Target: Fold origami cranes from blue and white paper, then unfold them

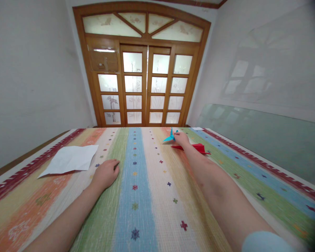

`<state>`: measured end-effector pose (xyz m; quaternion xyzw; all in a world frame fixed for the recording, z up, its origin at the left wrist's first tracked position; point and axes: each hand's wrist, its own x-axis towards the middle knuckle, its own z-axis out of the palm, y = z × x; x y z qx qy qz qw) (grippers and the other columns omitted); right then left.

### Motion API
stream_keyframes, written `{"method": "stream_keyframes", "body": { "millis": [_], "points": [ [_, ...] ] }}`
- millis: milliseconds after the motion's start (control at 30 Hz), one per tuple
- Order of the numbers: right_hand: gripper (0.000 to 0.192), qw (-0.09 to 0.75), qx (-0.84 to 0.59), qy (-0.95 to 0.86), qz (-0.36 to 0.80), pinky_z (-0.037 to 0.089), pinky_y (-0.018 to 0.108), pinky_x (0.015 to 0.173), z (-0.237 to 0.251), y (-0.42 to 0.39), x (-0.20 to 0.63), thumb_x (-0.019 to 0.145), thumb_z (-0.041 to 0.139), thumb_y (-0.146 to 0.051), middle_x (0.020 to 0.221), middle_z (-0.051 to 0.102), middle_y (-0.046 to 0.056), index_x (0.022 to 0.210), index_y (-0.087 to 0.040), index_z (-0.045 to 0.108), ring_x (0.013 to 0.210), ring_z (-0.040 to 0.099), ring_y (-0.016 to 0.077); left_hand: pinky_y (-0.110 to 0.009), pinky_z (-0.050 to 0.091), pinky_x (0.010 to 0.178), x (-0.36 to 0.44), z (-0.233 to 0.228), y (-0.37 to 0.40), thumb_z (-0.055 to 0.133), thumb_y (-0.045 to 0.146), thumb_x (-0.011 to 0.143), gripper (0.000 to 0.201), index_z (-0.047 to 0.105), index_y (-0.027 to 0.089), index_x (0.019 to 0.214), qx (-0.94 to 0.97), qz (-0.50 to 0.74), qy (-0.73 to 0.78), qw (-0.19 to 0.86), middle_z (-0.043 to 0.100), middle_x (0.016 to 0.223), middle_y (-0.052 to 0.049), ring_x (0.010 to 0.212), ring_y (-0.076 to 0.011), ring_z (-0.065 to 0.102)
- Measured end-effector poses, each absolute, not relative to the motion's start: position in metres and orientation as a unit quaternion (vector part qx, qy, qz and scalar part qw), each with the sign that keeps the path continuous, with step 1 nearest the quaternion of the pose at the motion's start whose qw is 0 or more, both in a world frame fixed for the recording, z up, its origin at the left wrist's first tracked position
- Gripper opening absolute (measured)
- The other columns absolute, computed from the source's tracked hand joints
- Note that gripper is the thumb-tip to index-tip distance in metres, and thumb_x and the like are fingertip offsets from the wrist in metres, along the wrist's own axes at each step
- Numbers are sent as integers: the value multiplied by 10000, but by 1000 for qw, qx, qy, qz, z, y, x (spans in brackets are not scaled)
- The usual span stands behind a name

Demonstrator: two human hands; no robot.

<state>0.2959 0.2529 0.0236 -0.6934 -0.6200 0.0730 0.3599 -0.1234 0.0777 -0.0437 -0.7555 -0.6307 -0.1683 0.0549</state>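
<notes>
White sheet [70,158] lies on the striped cloth [141,217]. Left hand [105,174] rests right of it, fingers curled, tips hidden; finger gap cannot be determined. Blue folded paper [169,138], far side, partly covered, is pinched by right hand [182,138]. Right forearm [212,175] overlaps red folded paper [200,148].

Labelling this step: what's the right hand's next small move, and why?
Probably a short, straight-down settle of the blue folded paper onto the striped cloth, then a release. The right hand pinches it at or just above the cloth (contact is unclear), and the red folded paper lies close by, so sideways movement might bump it.
</notes>
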Motion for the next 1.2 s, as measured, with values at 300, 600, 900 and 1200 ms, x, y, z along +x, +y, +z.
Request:
{"method": "stream_keyframes", "body": {
  "millis": [300,600,900,1200],
  "points": [
    [325,498,-565,-599,272,552,449,902,38,165,241,969,623,-345,1259,623,97,1236,-159,612,1073,640,243,-360,464,1012,-122,-43,74,388,342,970,411,712,240,1201,-753,-166,-635,52,685,1286,-65,1200,-252,613],
    [262,483,-453,-504,555,556,343,713,12,2,212,717,746,-283,1024,750,86,967,-207,760,785,698,201,-418,378,1088,-109,-41,58,346,272,979,432,657,148,1253,-732,-148,-663,41,640,1311,-170,1268,-294,553],
    [189,515,-419,-414,623,516,286,632,27,-55,199,670,767,-261,907,728,42,853,-222,745,674,628,152,-679,159,1150,-47,-42,-31,480,413,958,539,511,177,1441,-750,-142,-642,-69,388,1564,-185,1465,-395,298],
    [174,511,-397,-449,617,472,282,648,43,-87,201,641,772,-292,821,733,35,786,-196,777,702,622,161,-504,407,1110,-23,8,-106,480,311,986,337,645,234,1269,-799,-393,-440,-118,612,1373,-109,1293,-270,543]
  ]
}}
